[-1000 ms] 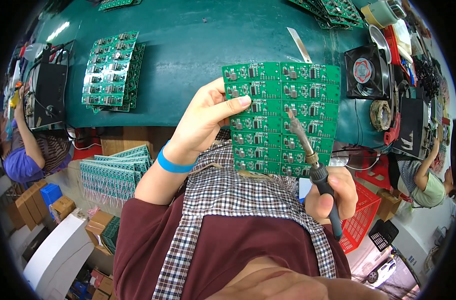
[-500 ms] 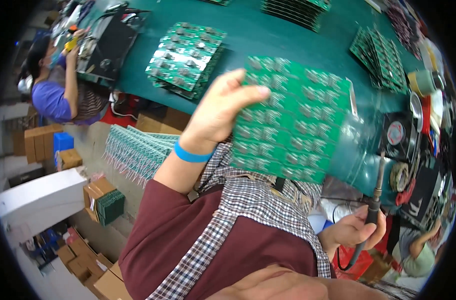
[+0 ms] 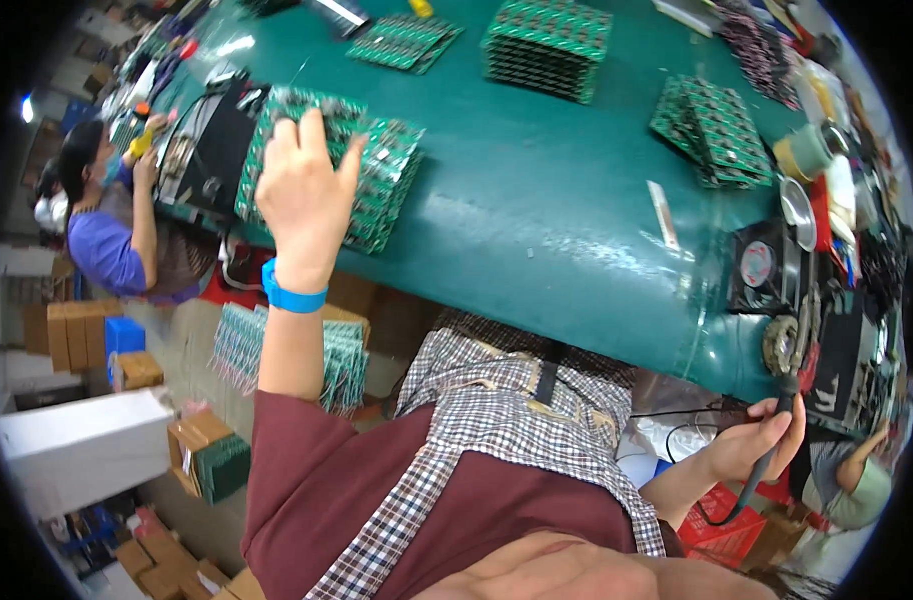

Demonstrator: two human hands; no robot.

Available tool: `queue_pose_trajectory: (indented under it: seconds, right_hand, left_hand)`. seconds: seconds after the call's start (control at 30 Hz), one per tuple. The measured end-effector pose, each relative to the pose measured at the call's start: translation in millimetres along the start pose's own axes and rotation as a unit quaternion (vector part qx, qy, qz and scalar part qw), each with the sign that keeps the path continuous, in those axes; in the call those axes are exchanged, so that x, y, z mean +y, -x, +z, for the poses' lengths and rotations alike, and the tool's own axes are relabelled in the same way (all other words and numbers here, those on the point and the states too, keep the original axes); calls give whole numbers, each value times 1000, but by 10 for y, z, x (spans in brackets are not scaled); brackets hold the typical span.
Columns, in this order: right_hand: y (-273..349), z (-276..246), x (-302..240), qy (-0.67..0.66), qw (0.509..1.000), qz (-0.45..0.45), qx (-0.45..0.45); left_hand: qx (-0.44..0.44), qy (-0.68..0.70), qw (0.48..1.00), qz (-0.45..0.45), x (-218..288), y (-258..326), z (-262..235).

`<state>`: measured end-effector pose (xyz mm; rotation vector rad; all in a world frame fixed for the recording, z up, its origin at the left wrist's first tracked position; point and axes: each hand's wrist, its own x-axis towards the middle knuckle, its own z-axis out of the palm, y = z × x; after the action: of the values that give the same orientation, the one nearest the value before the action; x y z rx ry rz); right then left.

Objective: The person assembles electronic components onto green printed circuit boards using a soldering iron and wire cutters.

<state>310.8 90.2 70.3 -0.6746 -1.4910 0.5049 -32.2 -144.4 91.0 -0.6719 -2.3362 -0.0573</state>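
Observation:
My left hand (image 3: 305,195), with a blue wristband, lies flat on a green circuit board panel that tops a stack of the same panels (image 3: 382,190) at the left of the green table (image 3: 537,220). My right hand (image 3: 762,440) is low at the table's near right edge and grips a black soldering iron (image 3: 767,450), whose tip points up toward a brass wire tip cleaner (image 3: 780,345). The iron's cord hangs down below the hand.
More stacks of green panels (image 3: 547,45) (image 3: 712,120) lie farther across the table. A small black fan (image 3: 762,268), a tape roll (image 3: 802,155) and a metal dish (image 3: 799,210) stand at the right. A person in purple (image 3: 107,240) works at the left. Cardboard boxes and panel racks (image 3: 297,350) sit on the floor.
My left hand has carried the panel from in front of me out to the left and laid it on the stack. My right hand with the iron dropped to the table's right edge.

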Motion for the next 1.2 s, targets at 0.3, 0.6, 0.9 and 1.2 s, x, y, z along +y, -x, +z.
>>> queue_pose_trajectory:
  seconds: [0.3,0.6,0.9,1.2]
  right_hand:
    - [-475,-338,170,41,996,2,84]
    - [-307,-305,507,-54,997,23,50]
    - [-130,-177,356,-138,978,58,-146]
    - [-117,-134,331,-73,980,66,-175]
  left_hand:
    - [-61,-29,997,26,167,137,569]
    - [-5,153,984,87,788,-599,434]
    - [-233,228,905,274,1518,-1636,1455]
    - [-140,308,872,354,1464,-1911,1461]
